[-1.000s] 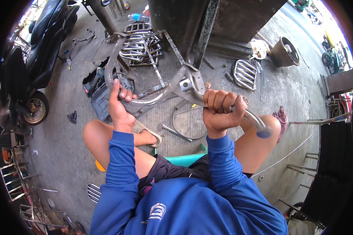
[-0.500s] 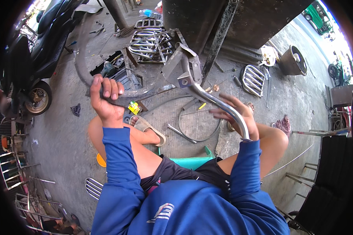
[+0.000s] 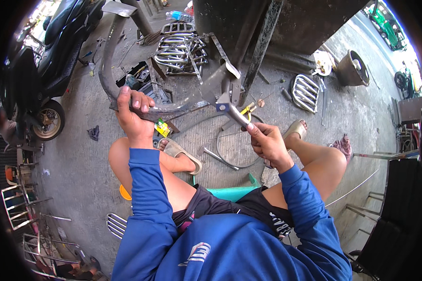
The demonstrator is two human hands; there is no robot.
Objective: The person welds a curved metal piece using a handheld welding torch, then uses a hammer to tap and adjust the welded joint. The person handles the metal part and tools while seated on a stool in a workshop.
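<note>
A bent grey metal tube frame is held up in front of me. It sweeps from a flat plate at the upper left to a bracket with a hole, right of centre. My left hand wraps around the frame at its left bend. Beyond the bracket, a shiny metal tube points toward me, and my right hand is closed on its near end, thumb on top. That grip hides the tube's end.
Between my feet lie a looped hose and a yellow-handled tool. Chrome racks are piled ahead; another rack lies to the right near a bucket. A motorcycle stands left. A green stool is beneath me.
My right hand has gone from open fingers beside the curved shiny tube to a grip on it. The frame has tilted, so the tube looks shorter and its upper-left plate shows more.
</note>
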